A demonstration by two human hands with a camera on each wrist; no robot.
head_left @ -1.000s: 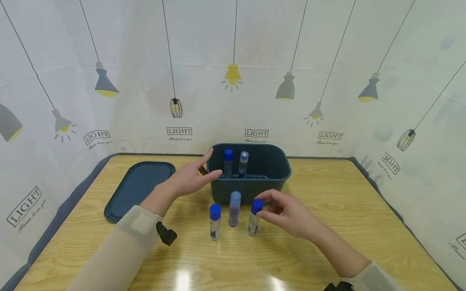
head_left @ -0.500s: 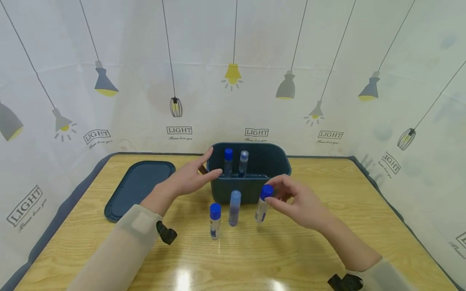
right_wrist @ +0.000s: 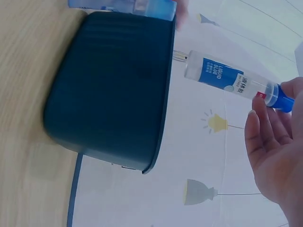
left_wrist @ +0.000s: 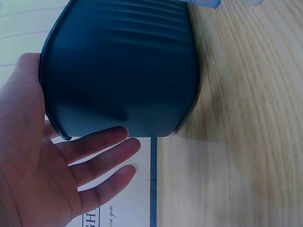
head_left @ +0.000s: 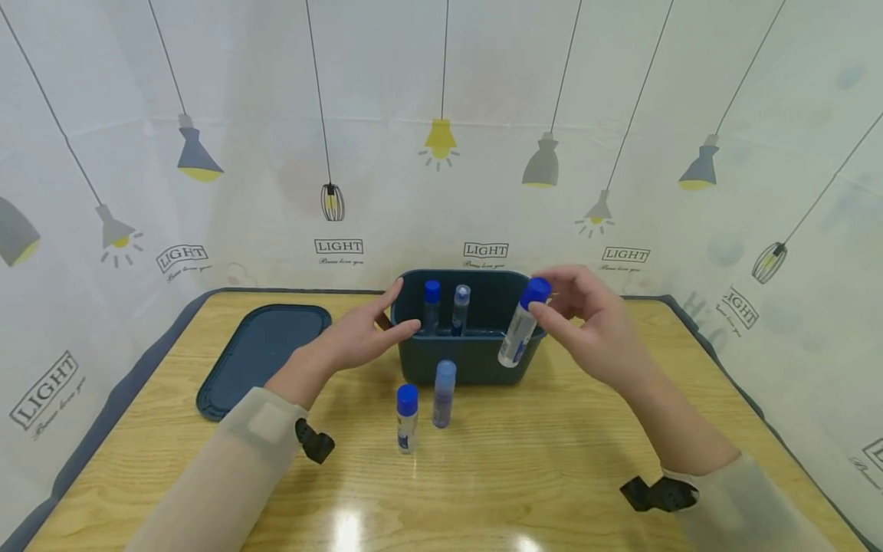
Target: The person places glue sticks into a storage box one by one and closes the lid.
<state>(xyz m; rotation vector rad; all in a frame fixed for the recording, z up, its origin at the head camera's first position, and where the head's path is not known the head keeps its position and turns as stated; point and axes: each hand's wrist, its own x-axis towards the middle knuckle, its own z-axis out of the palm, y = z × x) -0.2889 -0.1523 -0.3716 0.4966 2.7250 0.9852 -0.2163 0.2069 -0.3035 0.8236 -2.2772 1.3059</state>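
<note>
A clear liquid glue bottle (head_left: 516, 336) with a blue cap is pinched at its cap by my right hand (head_left: 595, 331). It tilts in the air before the front right rim of the dark teal bin (head_left: 462, 362); its label shows in the right wrist view, where the glue bottle (right_wrist: 222, 75) is above the rim's level. My left hand (head_left: 359, 337) rests against the bin's left end with thumb at the rim, and its fingers (left_wrist: 106, 163) extend loosely outside the wall. Inside the bin stand a blue-capped bottle (head_left: 431, 307) and a paler-topped one (head_left: 461, 310).
On the table (head_left: 524, 468) in front of the bin stand a blue-capped glue bottle (head_left: 407, 420) and a bluish bottle with a light blue cap (head_left: 444, 395). A flat dark blue lid (head_left: 265, 356) lies to the left. A lamp-printed cloth (head_left: 386, 192) hangs behind.
My right hand has lifted the glue bottle off the table and carried it up and to the right, toward the bin's rim. The left hand has stayed at the bin.
</note>
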